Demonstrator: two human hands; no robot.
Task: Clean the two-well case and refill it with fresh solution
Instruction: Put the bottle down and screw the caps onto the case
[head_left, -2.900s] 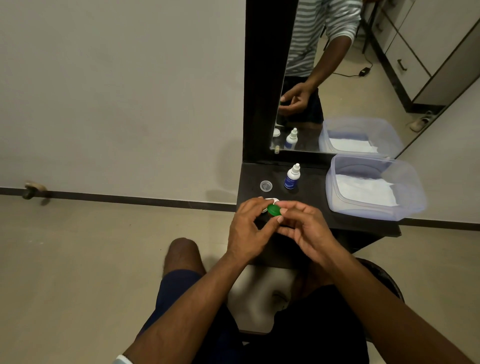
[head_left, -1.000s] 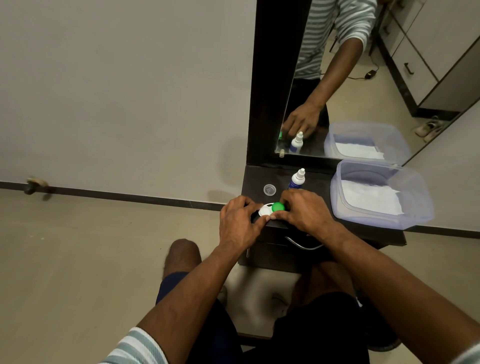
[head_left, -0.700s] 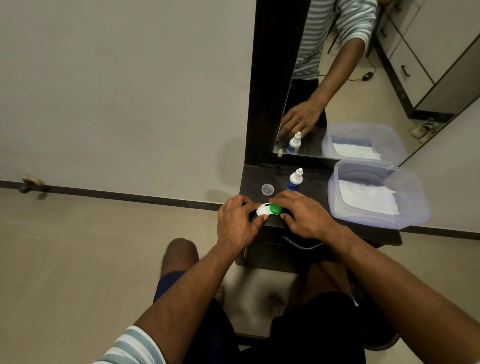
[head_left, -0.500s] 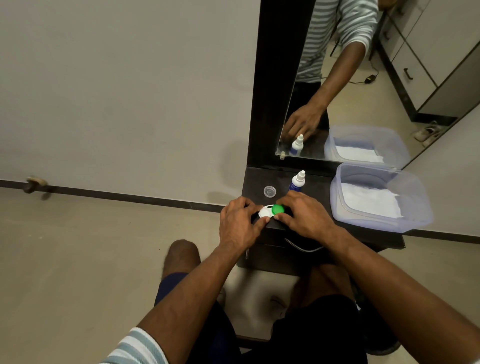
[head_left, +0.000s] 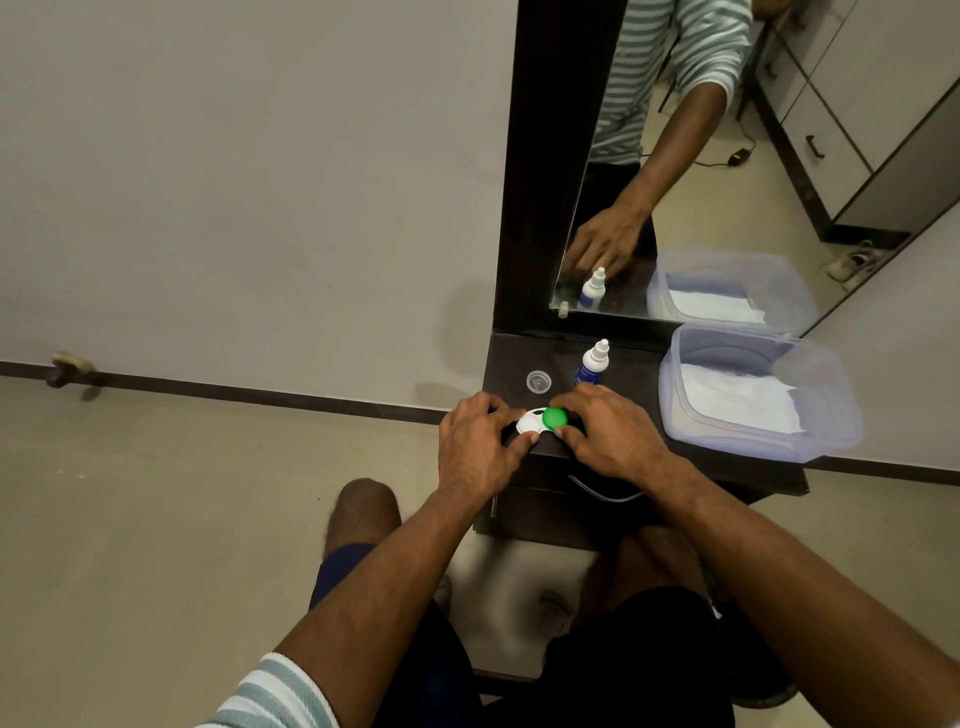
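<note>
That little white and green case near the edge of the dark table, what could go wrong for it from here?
The case sits close to the table's front edge, so a slip of the left hand or right hand might push it off. The green cap is small and might roll away once unscrewed. The solution bottle stands just behind the right hand and could get knocked over.

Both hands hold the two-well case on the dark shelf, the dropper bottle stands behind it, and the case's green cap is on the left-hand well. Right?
Not quite. In the head view the green cap sits on the right-hand well of the two-well case, by the right hand; the left hand holds the white side. The rest stands.
</note>
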